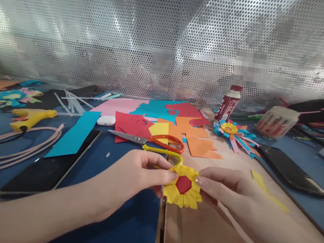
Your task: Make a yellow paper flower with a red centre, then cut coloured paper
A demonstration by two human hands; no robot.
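A yellow paper flower (181,200) with a red centre is held up between my two hands, just above the seam of the tabletop. My left hand (145,171) pinches its left edge between thumb and fingers. On the opposite edge, my right hand (225,186) grips a petal the same way. Short cuts separate the petals along the lower rim. Right behind the flower lie scissors (144,140) with one orange and one yellow handle, blades pointing left. Part of the yellow handle is hidden by my left hand and the flower.
Coloured paper scraps (132,127) spread beyond the scissors. Leftward are a phone (43,173) under blue paper (77,135), a yellow glue gun (31,118) and a coiled cable (41,144). Rightward stand a bottle (228,104), a ribboned paper flower (233,131), a jar (278,121) and another phone (292,170).
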